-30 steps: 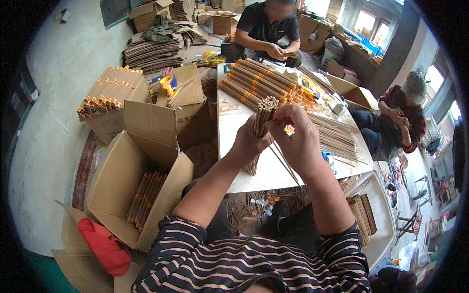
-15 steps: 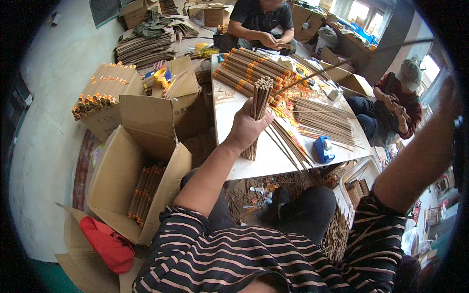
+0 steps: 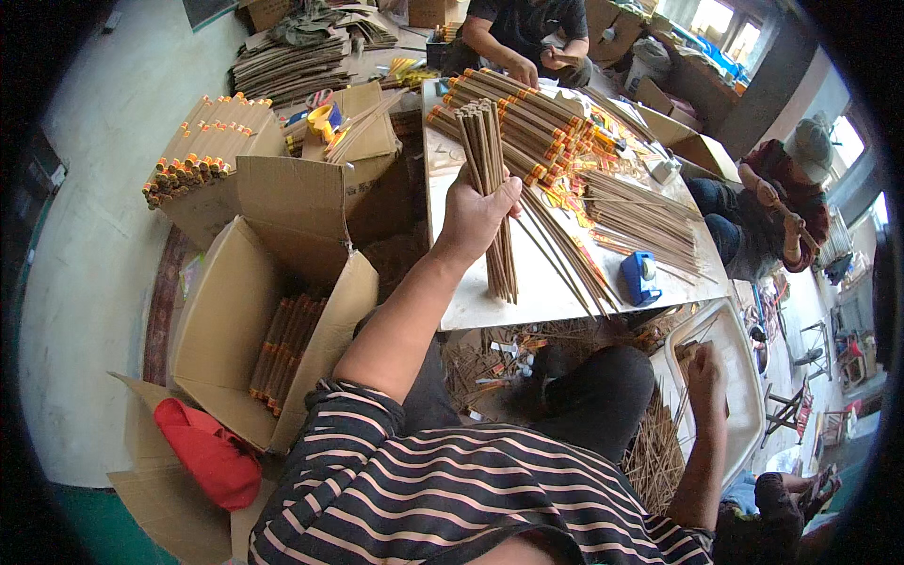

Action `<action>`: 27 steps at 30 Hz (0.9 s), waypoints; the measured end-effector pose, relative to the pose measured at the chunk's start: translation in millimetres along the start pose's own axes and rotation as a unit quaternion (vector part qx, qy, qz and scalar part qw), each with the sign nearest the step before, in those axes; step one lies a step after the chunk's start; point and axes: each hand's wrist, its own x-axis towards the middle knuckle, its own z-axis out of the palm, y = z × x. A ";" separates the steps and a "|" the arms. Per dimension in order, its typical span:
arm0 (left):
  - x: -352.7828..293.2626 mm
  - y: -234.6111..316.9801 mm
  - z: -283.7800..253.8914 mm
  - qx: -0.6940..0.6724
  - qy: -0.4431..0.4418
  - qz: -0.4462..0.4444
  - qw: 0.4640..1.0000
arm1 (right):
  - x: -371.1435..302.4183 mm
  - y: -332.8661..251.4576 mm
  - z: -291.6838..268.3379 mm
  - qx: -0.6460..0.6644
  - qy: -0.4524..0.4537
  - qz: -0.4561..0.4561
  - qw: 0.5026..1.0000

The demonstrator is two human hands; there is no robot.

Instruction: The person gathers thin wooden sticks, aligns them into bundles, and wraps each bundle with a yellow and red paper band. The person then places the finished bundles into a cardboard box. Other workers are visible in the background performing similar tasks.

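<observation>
My left hand [image 3: 474, 215] is wrapped round an upright bundle of brown incense sticks [image 3: 482, 146], its lower end at the white tabletop [image 3: 457, 306]. The sticks fan a little at the top. My right hand [image 3: 706, 372] is closed over a white tray [image 3: 744, 414] to the right of my knee; what it holds, if anything, is hidden. Loose sticks [image 3: 656, 452] lie beside that tray. On the table, more loose sticks [image 3: 640, 221] are spread out, next to a stack of bundles [image 3: 513, 118] with red and yellow bands. A blue tape dispenser [image 3: 640, 279] stands near the front edge.
An open cardboard box [image 3: 212, 330] holding banded bundles [image 3: 285, 353] stands at my left, with a red cloth [image 3: 205, 452] by it. Behind it, more bundles [image 3: 212, 141] are stacked. One person [image 3: 527, 38] sits across the table, another [image 3: 782, 198] at the right. Scraps cover the floor below.
My right arm has come down from its raised position at the right to the tray. The long stick across the upper right is gone from view. The bundle's top now leans left.
</observation>
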 end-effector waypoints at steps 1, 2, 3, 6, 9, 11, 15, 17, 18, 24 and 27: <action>1.0 0.6 4.6 -0.019 0.006 0.001 1.000 | -16.0 43.1 20.1 -0.015 -0.038 0.037 0.998; 0.9 1.1 6.1 -0.026 0.007 -0.003 1.000 | -29.4 69.1 36.2 -0.022 -0.077 0.072 0.994; 0.6 0.9 6.5 -0.034 0.010 -0.007 0.999 | -39.1 82.3 42.3 -0.067 -0.135 0.066 0.986; -0.2 3.3 10.6 -0.072 0.011 -0.020 0.997 | -37.0 66.9 43.8 -0.110 -0.152 0.068 0.980; -0.6 3.0 14.9 -0.150 -0.005 -0.059 0.987 | 7.0 -33.7 27.8 0.149 -0.111 0.085 0.979; -2.5 4.2 19.0 -0.215 -0.013 -0.098 0.972 | 26.9 -75.0 38.8 0.332 -0.172 0.045 0.926; -7.1 0.8 20.7 -0.347 -0.017 -0.160 0.924 | 42.4 -169.0 51.9 0.564 -0.396 -0.024 0.724; -9.2 -4.6 17.6 -0.333 0.002 -0.177 0.926 | 40.2 -190.5 69.3 0.586 -0.461 -0.028 0.666; -10.1 -8.3 13.7 -0.324 0.013 -0.186 0.927 | 38.2 -200.0 75.4 0.574 -0.487 -0.050 0.657; -10.2 -32.7 -8.0 -0.321 0.043 -0.210 0.923 | 38.2 -208.4 88.9 0.561 -0.496 0.039 0.662; -12.1 -46.9 -15.2 -0.393 0.014 -0.228 0.891 | 42.1 -204.5 90.0 0.591 -0.543 0.081 0.591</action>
